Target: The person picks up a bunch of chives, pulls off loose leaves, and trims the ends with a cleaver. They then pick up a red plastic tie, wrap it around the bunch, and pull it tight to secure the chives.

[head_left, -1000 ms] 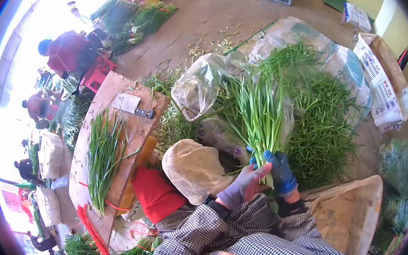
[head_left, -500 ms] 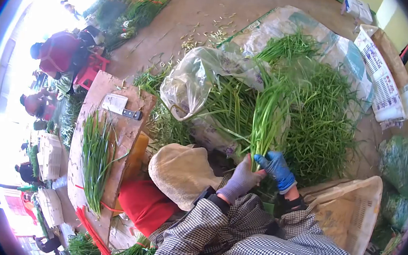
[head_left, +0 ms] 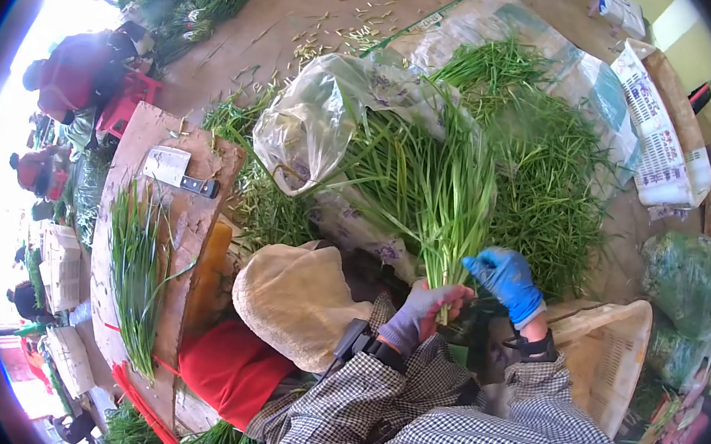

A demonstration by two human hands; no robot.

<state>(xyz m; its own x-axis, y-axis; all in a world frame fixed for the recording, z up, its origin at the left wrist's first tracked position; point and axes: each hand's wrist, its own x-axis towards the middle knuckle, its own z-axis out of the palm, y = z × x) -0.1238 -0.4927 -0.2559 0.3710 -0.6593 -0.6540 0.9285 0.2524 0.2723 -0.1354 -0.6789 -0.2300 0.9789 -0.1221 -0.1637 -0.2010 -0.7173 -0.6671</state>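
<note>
My left hand [head_left: 425, 313], in a greyish-purple knit glove, is closed round the pale lower ends of a bunch of chives [head_left: 449, 204]. The long green leaves fan out away from me, over a clear plastic bag [head_left: 300, 126] with more chives at its mouth. Just right of the stem ends is my right hand [head_left: 508, 282], in a blue glove. Its fingers are bent and pinched together beside the bunch; whether anything thin is between them cannot be made out. A wide pile of loose chives [head_left: 545, 203] lies beyond on plastic sheeting.
To the left, a wooden board [head_left: 204, 156] carries a cleaver [head_left: 180, 172] and a sheaf of chives [head_left: 136, 276]. Red ties [head_left: 144, 410] hang at its near end. Beige cloth [head_left: 299, 305] lies by my left arm. A crate [head_left: 604, 358] stands at right. People [head_left: 71, 74] sit far left.
My right hand has moved a little right, off the stems. The bunch in my left hand has spread into a wider fan. The view has shifted, so the surroundings sit further left.
</note>
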